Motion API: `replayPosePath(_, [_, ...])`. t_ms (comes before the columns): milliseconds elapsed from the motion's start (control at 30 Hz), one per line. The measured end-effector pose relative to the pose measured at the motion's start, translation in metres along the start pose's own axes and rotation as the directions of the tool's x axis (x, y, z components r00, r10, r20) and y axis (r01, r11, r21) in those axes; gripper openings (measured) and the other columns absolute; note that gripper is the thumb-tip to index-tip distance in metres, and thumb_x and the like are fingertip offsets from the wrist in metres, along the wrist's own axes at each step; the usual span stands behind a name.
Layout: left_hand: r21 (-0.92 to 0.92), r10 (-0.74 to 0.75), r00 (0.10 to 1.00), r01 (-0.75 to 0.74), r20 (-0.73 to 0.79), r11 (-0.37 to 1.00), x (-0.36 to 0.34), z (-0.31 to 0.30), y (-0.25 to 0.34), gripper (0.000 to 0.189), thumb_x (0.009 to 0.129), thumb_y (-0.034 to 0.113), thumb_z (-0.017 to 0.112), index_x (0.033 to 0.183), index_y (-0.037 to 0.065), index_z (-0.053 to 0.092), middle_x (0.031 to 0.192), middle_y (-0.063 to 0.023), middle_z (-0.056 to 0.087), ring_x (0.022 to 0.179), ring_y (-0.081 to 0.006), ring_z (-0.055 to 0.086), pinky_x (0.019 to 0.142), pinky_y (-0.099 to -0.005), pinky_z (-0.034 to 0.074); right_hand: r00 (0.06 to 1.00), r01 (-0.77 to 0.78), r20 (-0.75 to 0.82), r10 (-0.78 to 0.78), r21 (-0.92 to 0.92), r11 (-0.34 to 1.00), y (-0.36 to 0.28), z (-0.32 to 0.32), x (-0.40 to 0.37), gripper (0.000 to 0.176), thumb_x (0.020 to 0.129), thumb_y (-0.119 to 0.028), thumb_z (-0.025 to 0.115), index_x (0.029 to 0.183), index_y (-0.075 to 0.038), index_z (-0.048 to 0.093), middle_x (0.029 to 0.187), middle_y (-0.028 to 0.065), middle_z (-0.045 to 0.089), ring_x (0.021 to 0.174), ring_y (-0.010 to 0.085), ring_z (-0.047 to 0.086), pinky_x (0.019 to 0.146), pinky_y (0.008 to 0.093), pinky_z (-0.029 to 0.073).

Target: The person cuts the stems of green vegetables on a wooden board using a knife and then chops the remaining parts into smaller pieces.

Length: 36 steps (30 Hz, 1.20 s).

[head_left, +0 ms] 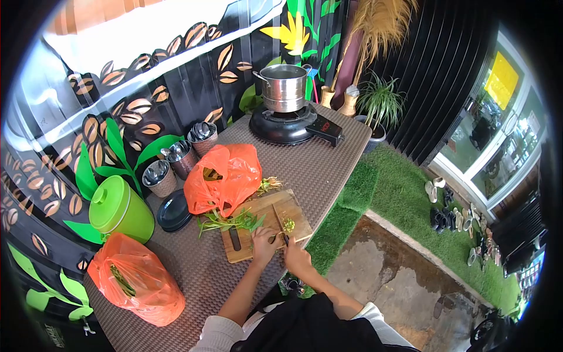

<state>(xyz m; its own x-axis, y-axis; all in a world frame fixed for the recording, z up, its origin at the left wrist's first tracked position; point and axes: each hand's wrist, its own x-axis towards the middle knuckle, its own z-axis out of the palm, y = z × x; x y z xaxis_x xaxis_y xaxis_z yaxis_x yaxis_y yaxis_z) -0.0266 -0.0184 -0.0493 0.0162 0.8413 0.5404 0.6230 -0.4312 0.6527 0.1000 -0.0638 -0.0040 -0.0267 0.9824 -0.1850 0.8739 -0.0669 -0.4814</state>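
Leafy stems [234, 222] lie over the left part of the cutting board [302, 227], their tops reaching past its edge onto the table [293, 167]. At far left, an orange bag [158, 296] stands near a lidded green container [126, 214], with dark plates [174, 211] beyond. A second orange bag [234, 167] sits just beside the board, close to the leaves.

The left hand [264, 242] rests over the board, thumb and fingers drawn narrow around the stems. Small chopped pieces [288, 224] lie towards the board's right side, near the knife [286, 239]. The right hand [298, 258] has its fingers wrapped around the handle; the blade's exact angle cannot be told. Beyond both hands, a metal pot [284, 97] stands on a black burner [272, 128].

Cutting the stems into short pieces looks like the step in hand. A further cut would call for steady stems, left fingertips tucked back from the edge, and a short, controlled stroke.
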Motion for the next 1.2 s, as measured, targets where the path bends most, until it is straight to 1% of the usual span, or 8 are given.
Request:
replayPosePath(167, [-0.004, -0.025, 0.999, 0.025, 0.03, 1.0, -0.003, 0.003, -0.004, 0.011, 0.072, 0.011, 0.068, 0.082, 0.007, 0.07, 0.086, -0.0043, 0.067, 0.088, -0.0215, 0.056, 0.086, -0.0355, 0.036, 1.0, -0.018, 0.021, 0.017, 0.054, 0.998, 0.001, -0.002, 0.013, 0.035, 0.094, -0.03, 0.042, 0.107, 0.002, 0.039, 0.081, 0.0295, 0.061, 0.076, 0.0451, 0.062, 0.067, 0.0525, 0.05])
replayPosePath(267, [-0.013, -0.015, 0.999, 0.015, 0.043, 1.0, 0.0, 0.002, 0.0, 0.015, 0.072, 0.011, 0.068, 0.086, 0.008, 0.067, 0.085, -0.0036, 0.066, 0.087, -0.0212, 0.056, 0.086, -0.0354, 0.035, 0.999, 0.046, 0.013, -0.048, 0.082, 0.996, 0.005, -0.011, 0.014, 0.035, 0.094, -0.03, 0.043, 0.107, 0.002, 0.039, 0.082, 0.0303, 0.061, 0.076, 0.0461, 0.062, 0.068, 0.053, 0.05])
replayPosePath(333, [-0.062, -0.103, 0.994, 0.105, 0.045, 0.993, 0.001, 0.0, 0.003, 0.018, 0.072, 0.009, 0.067, 0.088, 0.009, 0.061, 0.084, -0.0027, 0.065, 0.087, -0.0209, 0.057, 0.086, -0.0354, 0.034, 1.0, 0.01, 0.021, -0.011, 0.03, 0.999, 0.002, -0.012, 0.002, 0.034, 0.093, -0.029, 0.043, 0.108, 0.001, 0.039, 0.081, 0.0295, 0.062, 0.074, 0.0461, 0.062, 0.066, 0.053, 0.05])
replayPosePath(433, [-0.056, -0.07, 0.997, 0.072, 0.038, 0.996, 0.002, -0.001, 0.004, 0.021, 0.073, 0.008, 0.069, 0.088, 0.009, 0.055, 0.08, -0.0022, 0.063, 0.083, -0.0204, 0.058, 0.085, -0.0357, 0.034, 1.0, -0.016, 0.003, 0.016, 0.041, 0.999, 0.001, 0.002, 0.0, 0.033, 0.093, -0.028, 0.044, 0.107, 0.002, 0.038, 0.08, 0.0295, 0.061, 0.074, 0.0461, 0.062, 0.065, 0.0532, 0.05])
replayPosePath(733, [-0.057, -0.088, 0.996, 0.09, 0.024, 0.994, 0.002, -0.001, 0.004, 0.017, 0.074, 0.008, 0.069, 0.083, 0.008, 0.056, 0.077, -0.003, 0.06, 0.081, -0.0218, 0.057, 0.082, -0.0357, 0.035, 0.997, 0.076, -0.032, -0.074, 0.08, 0.994, 0.003, -0.003, -0.002, 0.03, 0.093, -0.026, 0.045, 0.106, 0.0, 0.038, 0.077, 0.0288, 0.061, 0.073, 0.0466, 0.062, 0.064, 0.0536, 0.05])
replayPosePath(800, [-0.05, -0.085, 0.996, 0.085, 0.019, 0.995, 0.002, -0.001, 0.004, 0.016, 0.073, 0.008, 0.07, 0.082, 0.008, 0.056, 0.076, -0.0031, 0.059, 0.081, -0.022, 0.057, 0.082, -0.0355, 0.035, 0.999, -0.027, 0.024, 0.026, 0.052, 0.998, -0.002, 0.002, -0.004, 0.031, 0.093, -0.026, 0.045, 0.106, 0.0, 0.037, 0.08, 0.0299, 0.061, 0.074, 0.047, 0.061, 0.066, 0.0543, 0.049])
replayPosePath(1033, [-0.077, -0.129, 0.991, 0.13, 0.018, 0.988, 0.002, -0.002, 0.008, 0.015, 0.071, 0.009, 0.07, 0.079, 0.008, 0.057, 0.075, -0.0031, 0.059, 0.079, -0.0218, 0.055, 0.082, -0.0346, 0.035, 0.999, 0.046, 0.006, -0.047, 0.106, 0.993, 0.003, -0.008, 0.005, 0.032, 0.093, -0.026, 0.045, 0.109, 0.001, 0.037, 0.081, 0.0299, 0.061, 0.075, 0.0472, 0.061, 0.067, 0.0543, 0.049])
replayPosePath(1200, [-0.064, -0.094, 0.995, 0.095, 0.016, 0.993, 0.001, 0.0, 0.004, 0.015, 0.071, 0.008, 0.07, 0.077, 0.007, 0.057, 0.075, -0.0041, 0.058, 0.078, -0.0231, 0.054, 0.08, -0.0356, 0.037, 0.999, -0.026, 0.025, 0.024, 0.083, 0.996, -0.006, 0.002, -0.002, 0.031, 0.093, -0.026, 0.045, 0.106, 0.001, 0.037, 0.083, 0.0302, 0.061, 0.078, 0.0477, 0.061, 0.068, 0.0549, 0.048])
